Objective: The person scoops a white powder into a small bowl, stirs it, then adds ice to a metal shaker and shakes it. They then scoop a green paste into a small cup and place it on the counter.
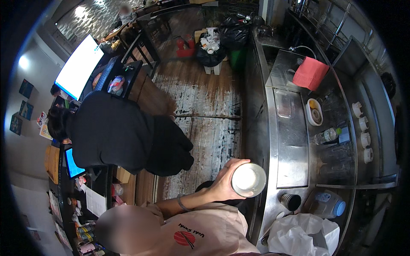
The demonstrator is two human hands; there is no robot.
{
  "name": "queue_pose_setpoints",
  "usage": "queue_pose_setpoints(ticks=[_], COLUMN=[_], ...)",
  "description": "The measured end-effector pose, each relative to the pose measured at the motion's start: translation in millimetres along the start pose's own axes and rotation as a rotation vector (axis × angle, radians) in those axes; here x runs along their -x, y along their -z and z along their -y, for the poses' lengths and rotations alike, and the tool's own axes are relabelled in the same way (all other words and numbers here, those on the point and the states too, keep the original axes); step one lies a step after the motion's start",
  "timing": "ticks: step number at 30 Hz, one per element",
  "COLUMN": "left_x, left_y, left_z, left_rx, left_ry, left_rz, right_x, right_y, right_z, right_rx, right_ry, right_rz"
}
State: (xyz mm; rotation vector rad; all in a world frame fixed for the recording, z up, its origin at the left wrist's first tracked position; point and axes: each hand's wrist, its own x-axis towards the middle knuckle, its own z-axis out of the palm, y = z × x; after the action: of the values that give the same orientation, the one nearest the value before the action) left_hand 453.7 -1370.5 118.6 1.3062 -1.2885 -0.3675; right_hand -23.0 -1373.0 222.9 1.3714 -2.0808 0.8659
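Note:
My left hand [224, 184] is wrapped around the side of a clear drinking glass [248, 180]. The fingers reach along its far side and the thumb is on the near side. The glass is seen from above, close to the edge of the steel counter [274, 153], and looks bright whitish inside; whether it holds anything cannot be told. A dark ribbed cup [290, 202] is on the counter to its right. My right hand is out of view.
A person in black [112, 134] bends over the left counter by a monitor [80, 67]. Right are a white plastic bag [304, 235], a large bottle [325, 203], an oval container [314, 112] and a red cloth [310, 73]. Rubbish bags [235, 33] stand at the far end.

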Motion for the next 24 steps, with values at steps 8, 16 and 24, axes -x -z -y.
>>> queue_pose_setpoints(ticks=[8,16,24], left_x=[-36,-126,-242], left_y=[-20,-35,-26], left_z=[15,60,144], left_rx=[0.012,-0.059,0.023], left_ry=[0.103,0.097,0.041], left_rz=[-0.074,-0.037,-0.039], right_x=[85,195,184], right_y=[-75,-198,-294], right_z=[97,239,305], right_rx=[-1.647,-2.284,-2.258], right_ry=[-0.237,-1.722,-2.087], right_rz=[0.758,1.232,0.551])
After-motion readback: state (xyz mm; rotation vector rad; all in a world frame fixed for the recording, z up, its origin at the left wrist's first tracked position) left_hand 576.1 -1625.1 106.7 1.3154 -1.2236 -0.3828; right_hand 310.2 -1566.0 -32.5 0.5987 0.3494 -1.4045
